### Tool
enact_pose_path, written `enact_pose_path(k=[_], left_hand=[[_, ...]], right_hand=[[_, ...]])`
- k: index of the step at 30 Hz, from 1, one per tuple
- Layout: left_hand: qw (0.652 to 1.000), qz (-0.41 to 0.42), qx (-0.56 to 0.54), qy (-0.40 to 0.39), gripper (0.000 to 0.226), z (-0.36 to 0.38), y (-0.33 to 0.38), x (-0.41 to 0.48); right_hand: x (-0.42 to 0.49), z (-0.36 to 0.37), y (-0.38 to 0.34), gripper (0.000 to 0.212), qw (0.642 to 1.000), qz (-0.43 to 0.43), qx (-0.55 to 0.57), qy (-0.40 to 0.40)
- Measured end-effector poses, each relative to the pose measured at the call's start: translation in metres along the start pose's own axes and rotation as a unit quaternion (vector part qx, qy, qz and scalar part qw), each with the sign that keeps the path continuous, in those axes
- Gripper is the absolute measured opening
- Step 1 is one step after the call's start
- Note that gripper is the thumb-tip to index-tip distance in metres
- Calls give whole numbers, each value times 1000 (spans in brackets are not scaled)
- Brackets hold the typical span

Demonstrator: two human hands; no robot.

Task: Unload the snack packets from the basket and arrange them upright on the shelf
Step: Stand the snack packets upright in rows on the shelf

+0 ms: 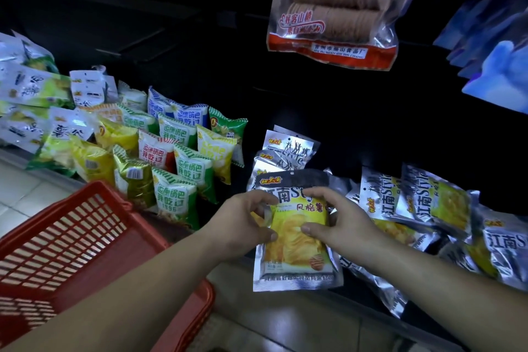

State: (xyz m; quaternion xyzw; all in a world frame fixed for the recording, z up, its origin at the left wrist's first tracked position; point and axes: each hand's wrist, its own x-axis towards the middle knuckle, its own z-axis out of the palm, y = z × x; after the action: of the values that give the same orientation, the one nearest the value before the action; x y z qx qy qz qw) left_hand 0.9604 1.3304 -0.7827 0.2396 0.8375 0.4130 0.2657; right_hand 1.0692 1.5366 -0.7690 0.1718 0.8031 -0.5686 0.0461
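Basket (71, 237) lower left | left hand (243, 223), right hand (340, 217): grip pinching snack packet (291, 254) upright

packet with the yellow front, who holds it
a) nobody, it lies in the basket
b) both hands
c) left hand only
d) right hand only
B: the left hand and the right hand each pinch one side of the packet, which is in front of the shelf and not in the basket.
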Motion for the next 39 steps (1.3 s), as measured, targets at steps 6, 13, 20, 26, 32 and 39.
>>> enact_pose_path(k=[6, 13, 20, 26, 32, 39], left_hand=[[999, 31, -2, 26, 55, 3, 0, 2], [996, -29, 75, 48, 54, -9, -39, 14], [980, -116, 160, -7, 72, 17, -88, 25], [983, -169, 72, -1, 61, 47, -96, 54], [975, -164, 103, 111, 78, 78, -127, 52], [973, -146, 98, 147, 86, 93, -151, 53]], right_hand=[[-14, 7, 6, 91, 995, -10, -100, 0], [32, 53, 29, 91, 990, -4, -118, 81], [94, 93, 75, 84, 992, -12, -82, 98], [109, 124, 109, 83, 990, -13, -109, 90], [110, 114, 133, 87, 982, -34, -169, 76], [109, 89, 136, 84, 981, -64, -180, 39]])
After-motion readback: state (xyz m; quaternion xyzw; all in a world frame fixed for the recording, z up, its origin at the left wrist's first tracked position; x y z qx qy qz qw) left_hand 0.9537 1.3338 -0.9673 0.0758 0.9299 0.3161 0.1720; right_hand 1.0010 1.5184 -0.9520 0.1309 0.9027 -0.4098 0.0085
